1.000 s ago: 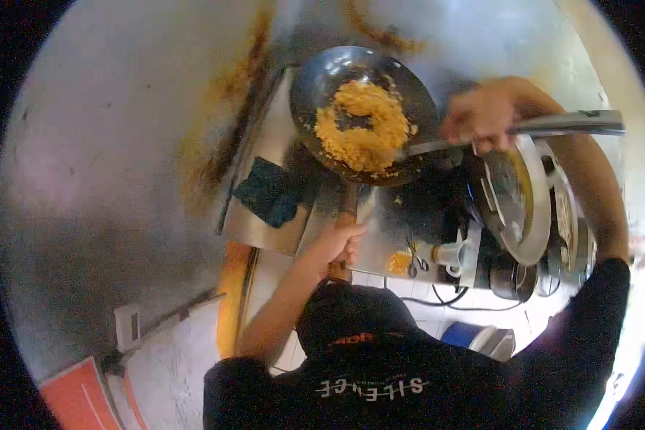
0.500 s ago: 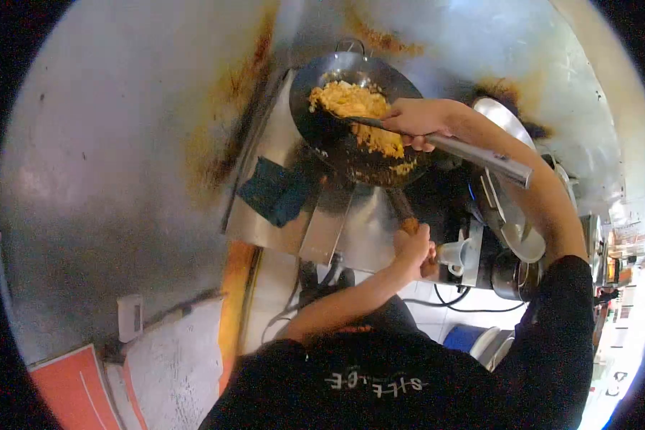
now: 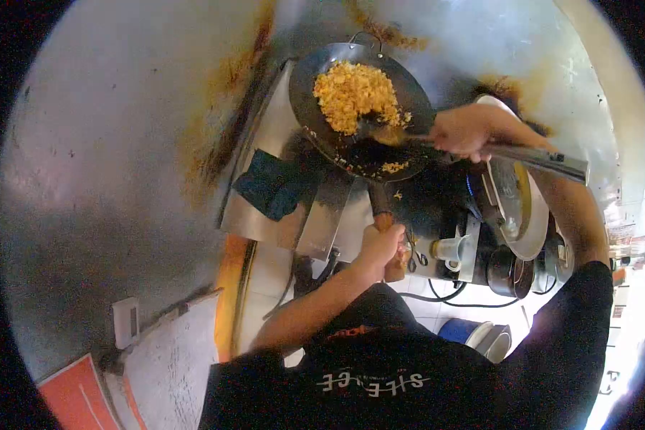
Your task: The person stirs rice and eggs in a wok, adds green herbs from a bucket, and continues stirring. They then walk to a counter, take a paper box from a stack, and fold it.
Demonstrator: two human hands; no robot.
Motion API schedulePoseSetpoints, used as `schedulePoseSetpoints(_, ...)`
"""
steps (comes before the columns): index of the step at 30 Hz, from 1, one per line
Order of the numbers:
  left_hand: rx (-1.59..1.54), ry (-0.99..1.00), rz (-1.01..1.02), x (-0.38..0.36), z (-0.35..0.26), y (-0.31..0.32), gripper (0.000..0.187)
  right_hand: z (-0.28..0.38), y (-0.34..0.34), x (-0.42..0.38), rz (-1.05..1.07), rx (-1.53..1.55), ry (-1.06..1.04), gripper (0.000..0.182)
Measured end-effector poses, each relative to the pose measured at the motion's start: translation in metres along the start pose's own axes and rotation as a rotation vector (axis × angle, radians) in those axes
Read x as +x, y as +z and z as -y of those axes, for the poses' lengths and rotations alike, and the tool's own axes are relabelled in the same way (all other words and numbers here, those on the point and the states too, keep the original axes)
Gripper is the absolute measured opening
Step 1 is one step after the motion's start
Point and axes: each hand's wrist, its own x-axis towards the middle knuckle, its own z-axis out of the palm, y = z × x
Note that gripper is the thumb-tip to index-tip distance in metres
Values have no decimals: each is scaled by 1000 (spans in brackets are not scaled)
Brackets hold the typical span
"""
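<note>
A dark wok (image 3: 304, 93), tilted, holds a mound of yellow-orange fried rice (image 3: 355, 93) toward its far side. My left hand (image 3: 380, 249) is wrapped round the wok's wooden handle (image 3: 382, 211) at the near end. My right hand (image 3: 464, 132) grips the metal shaft of a long-handled wok spatula (image 3: 537, 158) at the wok's right rim. The spatula's blurred blade is inside the wok, just below the rice. Loose grains stick near the wok's lower edge.
A dark cloth (image 3: 269, 185) lies on the steel counter to the left. On the right are a clear measuring cup (image 3: 450, 251), scissors (image 3: 417, 254), a dark pot (image 3: 509, 272) and a large pale oval dish or lid (image 3: 523, 208). Stained metal walls (image 3: 122, 143) stand close.
My right hand and the spatula have moved right, away from the rice. The rice is gathered farther up the wok. My left hand and the handle have shifted left.
</note>
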Motion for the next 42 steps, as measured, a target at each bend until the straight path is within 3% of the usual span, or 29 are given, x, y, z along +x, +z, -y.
schedulePoseSetpoints(2, 34, 51, 7, 7, 3, 6, 16, 37, 21, 6, -210, -41, 91, 11)
schedulePoseSetpoints(4, 17, 8, 27, 11, 6, 10, 16, -15, 42, 82, -307, -535, -178, 13)
schedulePoseSetpoints(7, 35, 32, 21, 10, -2, -7, 16, -69, 32, 61, -234, 1283, -282, 21)
schedulePoseSetpoints(8, 42, 53, 19, 6, -5, -11, 16, -58, 17, 24, -87, 1338, -168, 26)
schedulePoseSetpoints(12, 58, -18, 73, 1, -9, -14, 17, -39, 61, 19, -108, 1774, -145, 20)
schedulePoseSetpoints(13, 54, -30, 54, 2, -7, -12, 16, -25, 82, 36, -331, 1733, -119, 21)
schedulePoseSetpoints(15, 42, -42, 68, 7, -6, -14, 15, -23, 90, 33, -443, 1448, -194, 32)
schedulePoseSetpoints(18, -7, -44, 111, 13, 0, -21, 16, -7, 74, -4, -530, 1260, -37, 43)
schedulePoseSetpoints(21, 8, -70, 102, 7, -1, -17, 18, -16, 83, 28, -561, 1135, -87, 45)
schedulePoseSetpoints(25, 119, -80, 102, -10, -32, -20, 22, -7, 88, -5, -598, 545, 18, 40)
schedulePoseSetpoints(27, 218, -121, 51, -17, -39, -42, 23, -23, 65, -46, -434, 252, -179, 38)
schedulePoseSetpoints(29, 324, -183, 25, -3, -41, -62, 24, 16, 7, -101, -43, 302, 120, 24)
schedulePoseSetpoints(32, 348, -180, 219, 0, -68, -91, 22, 14, -28, -91, 311, 355, 222, 18)
schedulePoseSetpoints(34, 459, -240, 46, -2, -102, -117, 21, 34, -55, -69, 508, 225, 224, 17)
schedulePoseSetpoints(35, 511, -267, -45, -3, -117, -126, 21, 33, -61, -54, 467, 268, 190, 14)
schedulePoseSetpoints(37, 494, -214, 110, 7, -146, -148, 25, 24, -65, -3, 379, 347, 132, 15)
schedulePoseSetpoints(38, 483, -178, 188, 6, -150, -156, 28, 4, -61, 28, 294, 546, 77, 15)
schedulePoseSetpoints(42, 436, -205, 100, 2, -123, -128, 25, 19, -59, -25, 348, 343, 104, 20)
